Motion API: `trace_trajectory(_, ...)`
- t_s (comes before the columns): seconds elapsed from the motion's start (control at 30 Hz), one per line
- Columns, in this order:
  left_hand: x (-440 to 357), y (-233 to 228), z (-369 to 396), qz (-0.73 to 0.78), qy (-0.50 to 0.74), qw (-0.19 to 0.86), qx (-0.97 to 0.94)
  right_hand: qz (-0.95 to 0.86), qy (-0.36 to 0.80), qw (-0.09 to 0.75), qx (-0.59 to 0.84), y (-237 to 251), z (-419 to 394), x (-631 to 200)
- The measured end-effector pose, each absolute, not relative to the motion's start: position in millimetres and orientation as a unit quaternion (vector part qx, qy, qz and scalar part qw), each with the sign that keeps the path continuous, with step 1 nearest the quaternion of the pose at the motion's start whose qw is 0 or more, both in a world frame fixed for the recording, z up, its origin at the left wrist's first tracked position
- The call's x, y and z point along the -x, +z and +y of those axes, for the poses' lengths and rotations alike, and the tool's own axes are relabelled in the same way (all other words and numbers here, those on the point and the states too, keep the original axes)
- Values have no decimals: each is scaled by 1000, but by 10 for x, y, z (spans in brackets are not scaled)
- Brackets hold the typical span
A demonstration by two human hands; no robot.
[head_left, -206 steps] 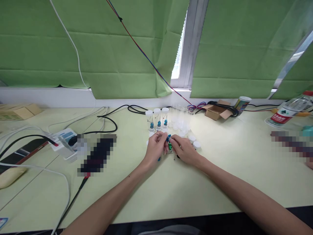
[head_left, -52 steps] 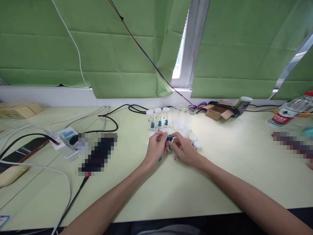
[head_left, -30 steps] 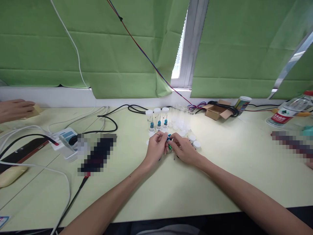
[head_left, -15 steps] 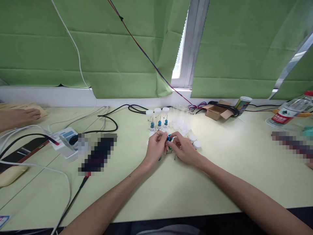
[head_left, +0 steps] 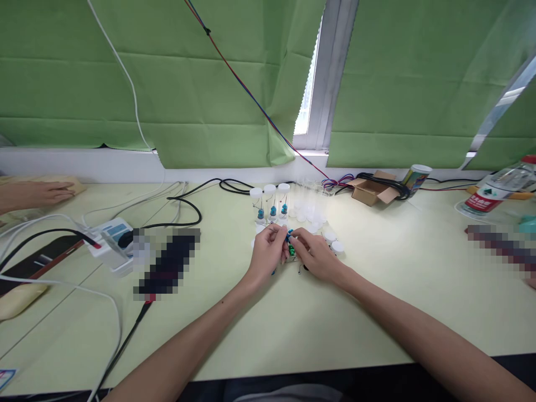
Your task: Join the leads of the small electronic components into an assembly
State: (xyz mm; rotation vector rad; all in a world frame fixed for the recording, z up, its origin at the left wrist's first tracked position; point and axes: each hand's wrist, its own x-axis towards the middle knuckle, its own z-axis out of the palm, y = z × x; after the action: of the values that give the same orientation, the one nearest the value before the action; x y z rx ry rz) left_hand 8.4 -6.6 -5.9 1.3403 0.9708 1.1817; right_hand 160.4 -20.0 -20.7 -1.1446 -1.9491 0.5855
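Note:
My left hand (head_left: pixel 268 248) is closed in a pinch on a small blue part (head_left: pixel 289 235), low over the table. From the other side, the fingertips of my right hand (head_left: pixel 315 252) are closed on the same blue part. Just beneath the fingertips a shiny green piece (head_left: pixel 292 250) shows; whether it is joined to the blue part I cannot tell. Behind my hands stand three clear tubes with white caps, one of them this tube (head_left: pixel 270 202), each with a blue part and thin wires inside. White caps (head_left: pixel 337 247) lie beside my right hand.
More clear tubes (head_left: pixel 312 204) stand at the back. A small cardboard box (head_left: pixel 372 188), a can (head_left: pixel 416 180) and a water bottle (head_left: pixel 488 195) are to the right. At left are a power strip (head_left: pixel 111 245), cables, a blurred dark object (head_left: pixel 170 265) and another person's hand (head_left: pixel 46 194).
My right fingers have shifted slightly, and more of the green piece shows below them. My left hand has hardly moved. The other person's hand at the left has moved a little.

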Motion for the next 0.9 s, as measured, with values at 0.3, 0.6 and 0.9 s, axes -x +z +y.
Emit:
trace_trajectory(0.3,-84,-40,-78,407,495,526,-559,-771,229,396,442,-209,-205,-1599)
trace_trajectory(0.6,-83,-64,-70,407,493,525,-562,-776,230,382,446,-186,-207,-1604)
trace_trajectory(0.9,-85,-32,-80,405,494,525,-563,-769,243,397,438,-215,-206,-1603)
